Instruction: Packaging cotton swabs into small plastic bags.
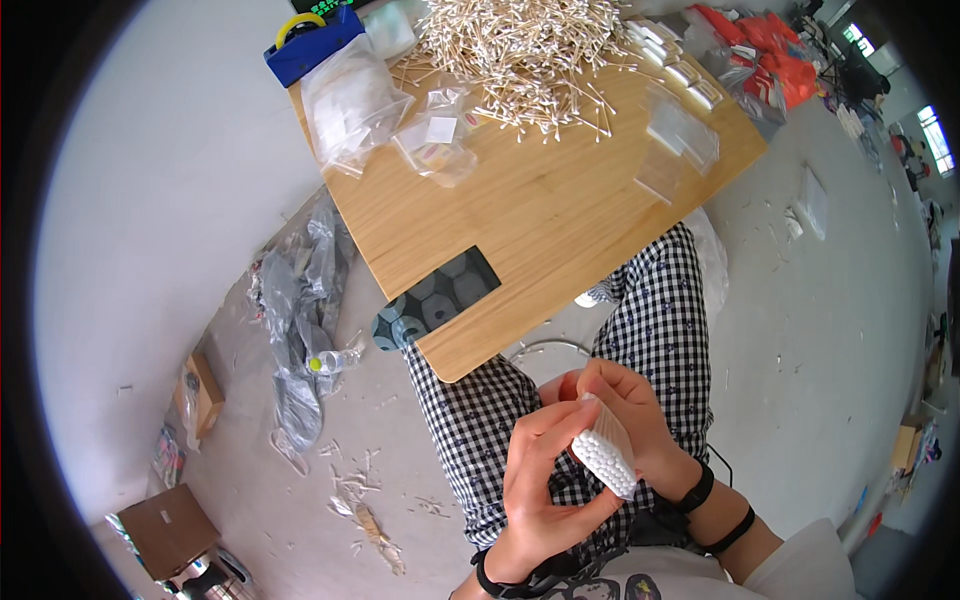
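Over my lap I hold a packed bundle of cotton swabs [606, 462], its white tips facing me. Clear plastic seems to wrap it. My left hand [535, 490] grips the bundle from the left, thumb at its lower end and fingers at its upper end. From the right, my right hand [640, 420] closes around the far side of it, and some of its fingers are hidden. A large heap of loose cotton swabs [530, 60] covers the far part of the wooden table [540, 210].
On the table lie clear flat bags [683, 135], a bag of white material [350, 100], a small plastic bag [440, 150] and several packed swab bundles [690, 78]. A dark patterned phone-like slab [440, 295] overhangs the near left edge. A bottle [335, 360] lies on the floor.
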The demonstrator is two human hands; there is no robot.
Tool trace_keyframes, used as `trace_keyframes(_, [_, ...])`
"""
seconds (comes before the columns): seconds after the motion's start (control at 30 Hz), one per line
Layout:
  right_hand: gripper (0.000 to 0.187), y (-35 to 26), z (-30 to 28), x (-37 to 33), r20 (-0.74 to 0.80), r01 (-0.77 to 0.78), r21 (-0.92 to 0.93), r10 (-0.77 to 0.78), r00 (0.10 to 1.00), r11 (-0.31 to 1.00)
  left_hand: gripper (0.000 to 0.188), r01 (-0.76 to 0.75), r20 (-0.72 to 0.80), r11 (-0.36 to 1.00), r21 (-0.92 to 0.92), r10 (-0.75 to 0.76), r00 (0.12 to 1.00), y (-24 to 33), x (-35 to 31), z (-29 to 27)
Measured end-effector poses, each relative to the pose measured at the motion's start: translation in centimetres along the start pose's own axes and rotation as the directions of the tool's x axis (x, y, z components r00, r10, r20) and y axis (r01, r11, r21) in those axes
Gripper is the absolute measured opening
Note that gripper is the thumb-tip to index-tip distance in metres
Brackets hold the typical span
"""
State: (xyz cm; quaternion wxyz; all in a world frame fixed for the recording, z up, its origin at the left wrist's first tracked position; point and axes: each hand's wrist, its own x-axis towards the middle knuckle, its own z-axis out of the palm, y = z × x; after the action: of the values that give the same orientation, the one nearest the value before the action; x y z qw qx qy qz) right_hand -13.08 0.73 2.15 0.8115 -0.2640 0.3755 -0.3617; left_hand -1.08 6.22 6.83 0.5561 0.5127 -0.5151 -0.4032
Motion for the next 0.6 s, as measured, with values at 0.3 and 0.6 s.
trace_keyframes(0.3, [0.025, -0.1, -0.4, 0.2, 0.015, 0.036, -0.003, -0.036, 0.999, 0.999, 0.069, 0.006, 0.002, 1.000, 0.025, -0.006, 1.000, -0.3, 0.2, 0.0])
trace_keyframes(0.6, [0.026, -1.0, 0.1, 0.0, -0.056, 0.069, -0.083, -0.074, 0.996, 0.994, 0.068, -0.005, 0.012, 1.000, 0.011, 0.004, 1.000, -0.5, 0.3, 0.0])
